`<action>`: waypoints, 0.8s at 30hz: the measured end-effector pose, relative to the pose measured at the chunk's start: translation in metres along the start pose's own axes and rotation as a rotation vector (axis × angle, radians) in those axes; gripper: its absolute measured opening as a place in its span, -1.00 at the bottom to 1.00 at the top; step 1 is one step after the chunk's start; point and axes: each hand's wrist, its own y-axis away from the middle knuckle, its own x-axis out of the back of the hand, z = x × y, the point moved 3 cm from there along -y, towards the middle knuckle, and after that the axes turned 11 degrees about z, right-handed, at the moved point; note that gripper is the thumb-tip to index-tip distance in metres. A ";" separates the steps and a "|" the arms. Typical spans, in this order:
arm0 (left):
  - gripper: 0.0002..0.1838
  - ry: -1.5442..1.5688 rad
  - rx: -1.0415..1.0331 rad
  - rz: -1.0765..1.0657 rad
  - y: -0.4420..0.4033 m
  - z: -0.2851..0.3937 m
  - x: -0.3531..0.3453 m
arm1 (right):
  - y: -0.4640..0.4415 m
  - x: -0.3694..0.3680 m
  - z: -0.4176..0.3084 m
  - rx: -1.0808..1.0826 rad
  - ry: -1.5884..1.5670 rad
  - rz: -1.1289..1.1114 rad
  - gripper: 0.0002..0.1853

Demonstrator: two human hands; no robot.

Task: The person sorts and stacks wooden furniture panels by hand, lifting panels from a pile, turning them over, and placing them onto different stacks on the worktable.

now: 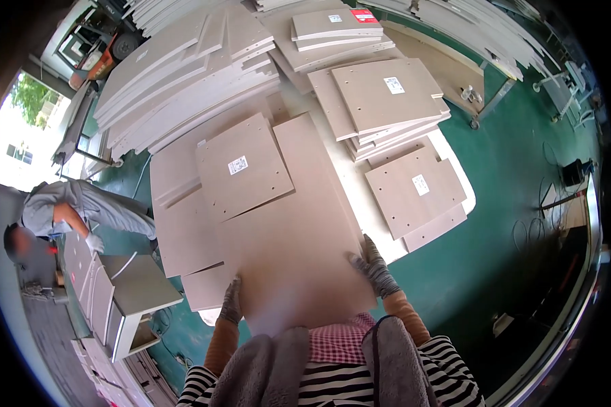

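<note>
A large flat brown panel (295, 261) lies nearest my body, over other panels on the table. My left hand (231, 302), in a grey glove, grips its left edge. On the panel's right edge is my right hand (373, 266), also gloved, with the thumb on top and the fingers along the side. Beyond the panel, a smaller board (244, 169) with a white label and drilled holes rests on the pile. To the right sits another labelled board (414, 193) on top of a panel.
Tall stacks of boards (190, 81) stand at the back left, and a labelled stack (387, 95) at the back right. A co-worker (81, 203) bends over panels (91, 285) on the left. Behind is a forklift (102, 47). Cables (523, 234) lie on the green floor at right.
</note>
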 end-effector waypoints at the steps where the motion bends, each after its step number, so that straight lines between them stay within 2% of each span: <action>1: -0.37 0.005 0.036 0.019 0.003 -0.001 0.000 | 0.001 0.000 0.008 0.002 -0.014 0.011 0.00; 3: -0.36 0.002 0.069 0.031 0.006 -0.001 -0.002 | 0.002 0.000 0.016 0.183 0.228 0.072 -0.06; 4: -0.35 0.032 0.091 -0.009 0.006 0.000 -0.002 | 0.006 0.000 0.017 0.184 0.219 0.080 -0.06; 7: -0.33 0.042 0.129 -0.042 0.001 0.005 0.007 | 0.020 -0.006 0.017 0.273 0.466 0.128 -0.08; 14: -0.34 0.006 0.153 0.101 0.008 -0.003 0.022 | 0.032 -0.004 0.023 0.301 0.448 0.160 -0.08; 20: -0.36 0.056 0.126 0.124 0.033 -0.017 0.015 | 0.038 0.008 0.043 0.310 0.484 0.134 -0.08; 22: -0.37 0.066 0.127 0.137 0.040 -0.026 0.018 | 0.050 0.015 0.035 0.165 0.403 0.139 -0.07; 24: -0.38 0.073 0.127 0.147 0.041 -0.039 0.027 | 0.059 0.022 0.032 0.162 0.463 0.126 -0.06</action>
